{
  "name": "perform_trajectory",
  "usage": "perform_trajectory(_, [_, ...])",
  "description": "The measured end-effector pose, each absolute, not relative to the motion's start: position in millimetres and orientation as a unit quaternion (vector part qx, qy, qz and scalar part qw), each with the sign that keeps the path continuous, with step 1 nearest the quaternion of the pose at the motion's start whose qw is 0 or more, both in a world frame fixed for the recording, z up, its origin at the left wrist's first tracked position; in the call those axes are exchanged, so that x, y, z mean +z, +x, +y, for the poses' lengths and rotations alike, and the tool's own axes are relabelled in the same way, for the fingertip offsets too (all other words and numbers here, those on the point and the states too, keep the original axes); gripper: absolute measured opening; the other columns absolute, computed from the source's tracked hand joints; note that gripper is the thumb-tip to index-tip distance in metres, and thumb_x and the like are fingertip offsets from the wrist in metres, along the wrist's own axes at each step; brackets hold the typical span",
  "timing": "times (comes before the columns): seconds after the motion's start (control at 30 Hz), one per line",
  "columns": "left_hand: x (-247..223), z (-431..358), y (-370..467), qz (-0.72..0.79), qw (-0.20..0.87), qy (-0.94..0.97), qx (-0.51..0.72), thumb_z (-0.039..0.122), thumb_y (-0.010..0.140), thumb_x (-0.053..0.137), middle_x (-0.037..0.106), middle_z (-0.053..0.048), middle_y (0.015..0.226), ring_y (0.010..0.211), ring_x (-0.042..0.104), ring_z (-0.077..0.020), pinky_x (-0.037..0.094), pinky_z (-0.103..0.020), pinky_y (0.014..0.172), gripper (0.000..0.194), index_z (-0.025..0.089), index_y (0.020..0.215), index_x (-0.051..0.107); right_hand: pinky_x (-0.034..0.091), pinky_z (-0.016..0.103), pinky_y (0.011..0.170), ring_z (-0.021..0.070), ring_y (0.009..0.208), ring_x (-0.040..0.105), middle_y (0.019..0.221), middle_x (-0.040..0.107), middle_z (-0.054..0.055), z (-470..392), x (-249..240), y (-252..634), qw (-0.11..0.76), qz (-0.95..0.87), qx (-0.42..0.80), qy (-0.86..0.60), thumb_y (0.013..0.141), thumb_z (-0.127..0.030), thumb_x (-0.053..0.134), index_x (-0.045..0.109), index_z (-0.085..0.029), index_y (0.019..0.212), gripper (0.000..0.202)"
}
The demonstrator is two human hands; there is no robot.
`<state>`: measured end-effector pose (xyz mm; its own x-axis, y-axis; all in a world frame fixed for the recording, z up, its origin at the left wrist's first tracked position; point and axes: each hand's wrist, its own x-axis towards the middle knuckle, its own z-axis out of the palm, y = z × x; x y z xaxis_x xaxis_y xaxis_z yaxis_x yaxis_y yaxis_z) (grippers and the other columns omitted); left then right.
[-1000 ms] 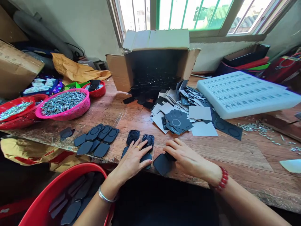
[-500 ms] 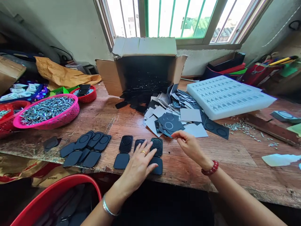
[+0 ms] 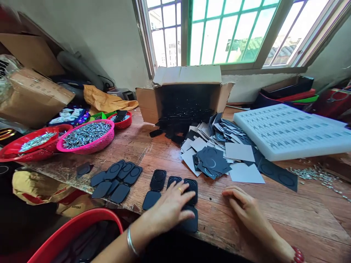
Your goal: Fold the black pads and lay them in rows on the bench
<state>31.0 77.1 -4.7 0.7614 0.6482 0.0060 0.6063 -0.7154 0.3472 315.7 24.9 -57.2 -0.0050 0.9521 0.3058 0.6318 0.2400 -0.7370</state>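
Note:
My left hand [image 3: 172,204] lies with fingers spread over the middle and right pieces of a row of black hinged folding pads, covering much of them. The left piece [image 3: 158,180] lies unfolded beside it, with a round ring on its ribbed upper half. The right piece [image 3: 193,190] shows past my fingertips. On the table to the right rests my right hand [image 3: 244,206], its fingers loosely bent and the thumb apart, with nothing visible in it. A tiny dark bit [image 3: 210,198] lies between the hands. Beyond is a heap of dark square sheets [image 3: 212,160] with ring marks.
More black pads [image 3: 117,179] lie in a group at left. Behind them are a pink basket [image 3: 112,136] of metal pins and red baskets [image 3: 35,157]. An open carton [image 3: 146,106] stands at the back. A white foam tray [image 3: 274,153] sits at right. A red tub [image 3: 104,212] is below the edge.
My right hand has drawn back from the sheet heap and come down on the table, its pinch loosened. My left hand stays on the pads. The view has tilted up and turned left.

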Motion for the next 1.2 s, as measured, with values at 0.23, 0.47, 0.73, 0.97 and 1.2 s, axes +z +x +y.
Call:
perform_trajectory(0.23, [3.2,238.3,44.8,0.473,0.094,0.863,0.152,0.001,0.089,0.046,0.057,-0.018,0.138,0.132,0.050,-0.0248,0.038,-0.041,0.113,0.044,0.010,0.129,0.059,0.055,0.036,0.076,0.0232,0.082,0.067,0.086,0.069,0.007,28.5,-56.2,313.1,0.406,-0.662,0.219,-0.591,0.088,-0.025,0.049,0.067,-0.021,0.082,0.019])
perform_trajectory(0.47, [-18.3,281.7,62.8,0.527,0.113,0.820,0.193,0.018,0.093,0.058,0.066,-0.011,0.122,0.118,0.059,-0.0262,0.042,-0.052,0.105,0.025,0.015,0.117,0.064,0.053,0.035,0.079,0.0214,0.086,0.065,0.089,0.068,0.007,26.7,-56.5,311.3,0.409,-0.669,0.222,-0.579,0.086,-0.018,0.047,0.065,-0.020,0.086,0.018])
perform_trajectory(0.73, [13.3,246.7,14.8,0.603,0.178,0.675,0.386,0.019,0.098,0.040,0.067,-0.019,0.116,0.114,0.061,-0.0307,0.048,-0.046,0.096,0.028,0.011,0.115,0.061,0.056,0.040,0.085,0.0244,0.091,0.068,0.094,0.072,0.008,19.6,-45.6,303.7,0.445,-0.583,0.300,-0.609,0.087,-0.035,0.058,0.068,-0.020,0.092,0.018])
perform_trajectory(0.97, [23.3,116.7,56.5,0.400,0.608,0.517,0.451,0.041,0.087,0.064,0.072,-0.009,0.100,0.087,0.072,-0.0230,0.061,-0.038,0.075,0.033,0.015,0.107,0.060,0.054,0.044,0.100,0.0267,0.122,0.061,0.138,0.060,0.012,12.3,-28.2,241.7,0.585,-0.495,0.420,-0.487,0.087,-0.043,0.066,0.048,-0.026,0.138,0.057])
perform_trajectory(1.2, [-6.8,76.7,38.2,0.449,0.430,0.712,0.327,0.041,0.093,0.056,0.065,-0.015,0.127,0.124,0.057,-0.0306,0.042,-0.050,0.109,0.036,0.016,0.118,0.064,0.053,0.047,0.104,0.0263,0.121,0.062,0.131,0.065,0.005,-20.0,-25.0,256.0,0.502,-0.648,0.173,-0.546,0.095,-0.016,0.051,0.058,-0.029,0.136,0.044])
